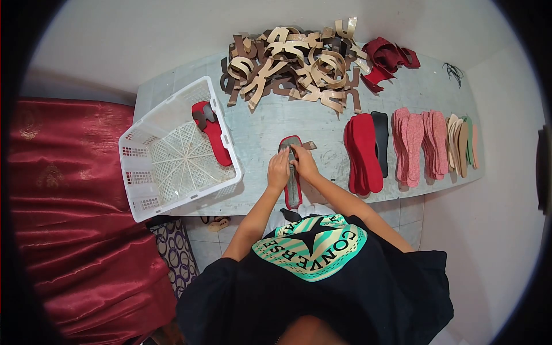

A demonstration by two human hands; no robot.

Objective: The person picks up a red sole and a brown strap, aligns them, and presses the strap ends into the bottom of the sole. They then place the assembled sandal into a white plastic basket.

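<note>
A sandal sole (293,195) with a red rim and a grey face lies lengthwise near the front edge of the table. My left hand (279,168) presses on its left side, fingers together at the upper half. From the right, my right hand (305,163) closes its fingers and thumb on the same part of the sole. A short brown strap end (310,145) sticks out to the right beside my right fingers. What lies directly under the fingertips is hidden.
A white plastic basket (227,183) at left holds a red sandal (215,138) with brown straps. Beige and brown straps (299,69) are heaped at the back, with dark red ones (391,57) alongside. Right stand red soles (362,152), black soles (380,138), pink soles (409,146) and tan soles (460,144).
</note>
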